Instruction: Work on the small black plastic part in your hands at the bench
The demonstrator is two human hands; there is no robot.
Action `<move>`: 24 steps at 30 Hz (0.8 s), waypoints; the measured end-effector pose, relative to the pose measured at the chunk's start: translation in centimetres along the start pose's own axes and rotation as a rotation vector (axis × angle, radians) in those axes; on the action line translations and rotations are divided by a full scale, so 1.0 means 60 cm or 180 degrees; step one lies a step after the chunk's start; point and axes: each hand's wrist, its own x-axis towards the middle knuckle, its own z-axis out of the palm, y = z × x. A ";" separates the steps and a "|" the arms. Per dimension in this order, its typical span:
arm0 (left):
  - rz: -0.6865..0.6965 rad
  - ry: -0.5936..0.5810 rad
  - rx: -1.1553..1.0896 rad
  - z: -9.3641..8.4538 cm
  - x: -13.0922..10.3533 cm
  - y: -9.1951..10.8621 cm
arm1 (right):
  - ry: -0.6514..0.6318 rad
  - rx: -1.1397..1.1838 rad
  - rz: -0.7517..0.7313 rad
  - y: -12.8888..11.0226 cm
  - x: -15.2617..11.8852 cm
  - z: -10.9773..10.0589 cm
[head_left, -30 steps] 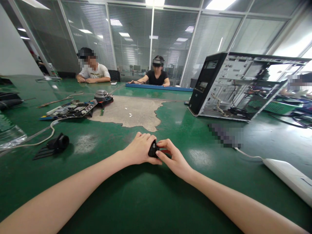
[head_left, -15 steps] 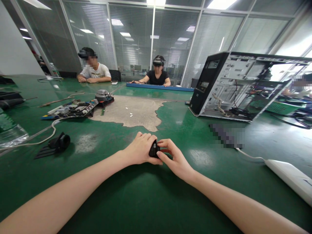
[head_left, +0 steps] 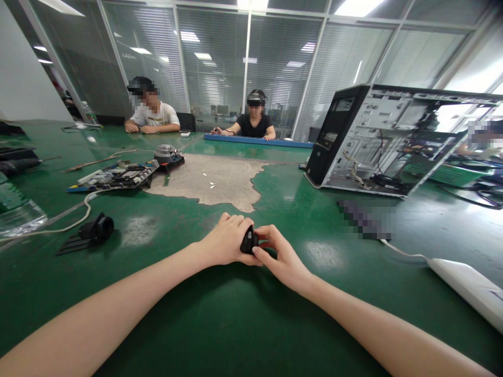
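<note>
Above the green tabletop, my left hand (head_left: 226, 238) is wrapped round a small black object (head_left: 247, 242), much of it hidden by the fingers. Its kind cannot be made out; a small pale mark shows on its face. From the right, the thumb and fingertips of my right hand (head_left: 277, 254) pinch its right end. Farther left on the table lies a black part with a round, lens-like end (head_left: 102, 227) and a flat slatted piece.
An opened computer case (head_left: 330, 141) stands at the right, near a white power strip (head_left: 463, 288) with a cable. A circuit board (head_left: 113, 175), a cooler with a fan (head_left: 168, 154) and a plastic bottle (head_left: 18, 209) are at the left. Two people sit across the table.
Both hands keep their hold on the black object, with barely any shift of the fingers. Across the table, one person's hand has lifted slightly.
</note>
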 end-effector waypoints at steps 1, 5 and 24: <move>-0.0003 0.0001 0.0000 0.000 0.000 0.000 | 0.0058 -0.0056 -0.0090 0.000 0.000 0.000; -0.0026 -0.0018 -0.0014 0.000 0.000 0.000 | 0.0141 -0.0147 -0.0199 0.001 0.001 0.000; -0.0022 -0.0011 -0.0033 0.000 0.000 0.000 | 0.0133 -0.0252 -0.0254 -0.002 -0.001 0.001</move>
